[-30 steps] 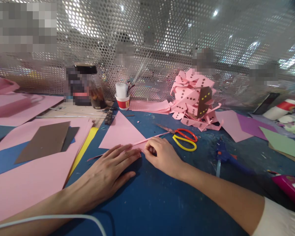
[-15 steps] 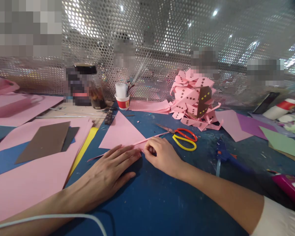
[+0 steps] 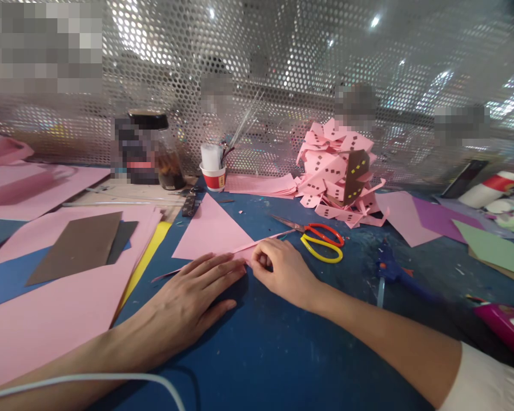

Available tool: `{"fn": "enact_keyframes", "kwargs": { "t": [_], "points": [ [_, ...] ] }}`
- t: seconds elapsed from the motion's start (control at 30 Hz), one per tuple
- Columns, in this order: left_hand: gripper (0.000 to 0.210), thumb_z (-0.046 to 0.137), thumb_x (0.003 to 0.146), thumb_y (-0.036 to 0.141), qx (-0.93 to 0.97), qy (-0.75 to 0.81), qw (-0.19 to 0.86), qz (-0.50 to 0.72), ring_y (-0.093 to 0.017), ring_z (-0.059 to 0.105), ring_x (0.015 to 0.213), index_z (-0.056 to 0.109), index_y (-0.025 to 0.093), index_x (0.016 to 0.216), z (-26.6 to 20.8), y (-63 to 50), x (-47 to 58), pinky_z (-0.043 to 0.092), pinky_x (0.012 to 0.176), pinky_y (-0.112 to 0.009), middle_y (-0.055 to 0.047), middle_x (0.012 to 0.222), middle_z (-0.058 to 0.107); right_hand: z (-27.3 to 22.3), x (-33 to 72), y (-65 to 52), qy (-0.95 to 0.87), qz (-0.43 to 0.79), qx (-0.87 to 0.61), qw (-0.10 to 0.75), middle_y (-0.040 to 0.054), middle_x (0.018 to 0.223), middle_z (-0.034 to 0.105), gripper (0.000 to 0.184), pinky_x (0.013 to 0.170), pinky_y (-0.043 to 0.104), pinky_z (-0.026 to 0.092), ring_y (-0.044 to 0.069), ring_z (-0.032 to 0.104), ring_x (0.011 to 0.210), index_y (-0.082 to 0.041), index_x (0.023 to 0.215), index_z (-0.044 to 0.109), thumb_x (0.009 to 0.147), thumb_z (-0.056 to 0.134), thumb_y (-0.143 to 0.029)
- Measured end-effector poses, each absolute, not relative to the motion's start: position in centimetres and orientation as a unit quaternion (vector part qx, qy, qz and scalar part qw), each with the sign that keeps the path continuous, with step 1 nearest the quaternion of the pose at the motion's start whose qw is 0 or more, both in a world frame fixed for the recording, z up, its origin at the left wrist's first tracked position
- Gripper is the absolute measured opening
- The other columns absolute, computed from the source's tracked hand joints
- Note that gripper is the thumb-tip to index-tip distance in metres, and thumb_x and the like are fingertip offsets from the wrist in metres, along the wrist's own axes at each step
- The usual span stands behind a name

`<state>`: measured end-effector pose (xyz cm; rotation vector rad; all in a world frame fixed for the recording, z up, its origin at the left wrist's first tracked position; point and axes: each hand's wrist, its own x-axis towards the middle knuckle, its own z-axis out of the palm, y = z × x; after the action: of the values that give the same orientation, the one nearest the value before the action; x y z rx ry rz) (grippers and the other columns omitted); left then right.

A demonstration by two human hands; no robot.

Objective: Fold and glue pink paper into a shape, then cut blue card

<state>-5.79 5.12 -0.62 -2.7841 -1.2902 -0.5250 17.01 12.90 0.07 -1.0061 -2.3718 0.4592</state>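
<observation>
My left hand (image 3: pixel 197 291) lies flat on a folded pink paper strip (image 3: pixel 253 246), fingers stretched out and close together. At the strip's right part, my right hand (image 3: pixel 282 268) is curled, with thumb and bent fingers pressed on the paper. The fingertips hide part of the strip. A thin end of it pokes out left of my left hand. Just behind both hands is a triangular pink sheet (image 3: pixel 212 228). Scissors (image 3: pixel 321 245) with one red and one yellow handle rest beyond my right hand, blades pointing left.
A pink paper model (image 3: pixel 325 165) stands at the back, near a paper cup (image 3: pixel 214 177) of tools. A blue glue gun (image 3: pixel 389 265) lies right. Pink sheets (image 3: pixel 77 308) and a brown card (image 3: pixel 79 245) cover the left. A white cable (image 3: pixel 111 377) crosses my left forearm.
</observation>
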Motion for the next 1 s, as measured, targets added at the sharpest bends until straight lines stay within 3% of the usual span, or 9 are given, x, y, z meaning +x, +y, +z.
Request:
{"fn": "enact_keyframes", "kwargs": {
  "t": [1.0],
  "points": [
    [0.051, 0.051, 0.104, 0.041, -0.897, -0.41, 0.031, -0.159, -0.023, 0.053, 0.138, 0.042, 0.027, 0.152, -0.35, 5.14, -5.63, 0.041, 0.119, -0.048, -0.003, 0.15, 0.055, -0.08, 17.1, 13.04, -0.875, 0.175, -0.367, 0.263, -0.0013, 0.083, 0.066, 0.014, 0.075, 0.03, 0.036, 0.014, 0.056, 0.077, -0.021, 0.08, 0.054, 0.092, 0.062, -0.018]
  ]
}}
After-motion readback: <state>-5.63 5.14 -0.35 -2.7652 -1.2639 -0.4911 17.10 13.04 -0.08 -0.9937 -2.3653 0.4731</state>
